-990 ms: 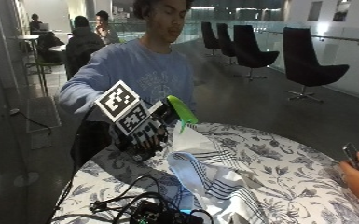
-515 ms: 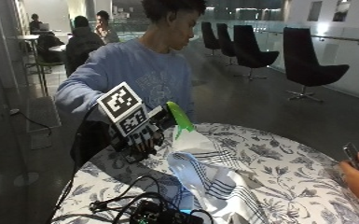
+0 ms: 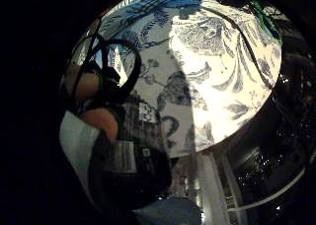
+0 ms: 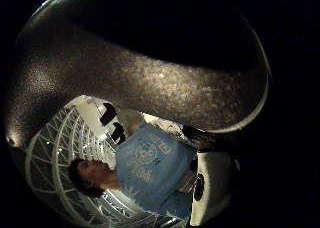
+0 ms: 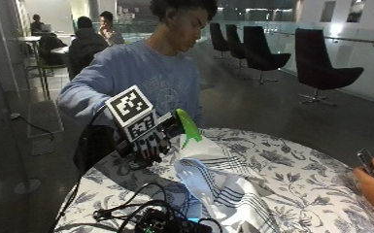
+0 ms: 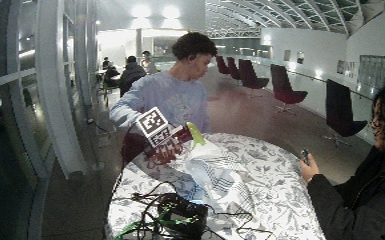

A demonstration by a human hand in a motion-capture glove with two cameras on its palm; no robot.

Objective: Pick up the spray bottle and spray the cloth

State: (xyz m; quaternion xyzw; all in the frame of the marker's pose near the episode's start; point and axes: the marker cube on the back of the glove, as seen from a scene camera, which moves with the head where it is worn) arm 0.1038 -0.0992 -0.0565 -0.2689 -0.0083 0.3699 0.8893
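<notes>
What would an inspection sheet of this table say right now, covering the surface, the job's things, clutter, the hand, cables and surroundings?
Surface: round table under a floral tablecloth.
Job's things: spray bottle with a green top, held up above the table edge; striped cloth lying crumpled on the table beside it.
Clutter: a dark box of electronics at the near edge.
Hand: gloved right hand has its fingers curled round the spray bottle.
Cables: black cables looped on the table by the box.
Surroundings: dark chairs along a railing behind; another person's hand holding a phone at the far side.
</notes>
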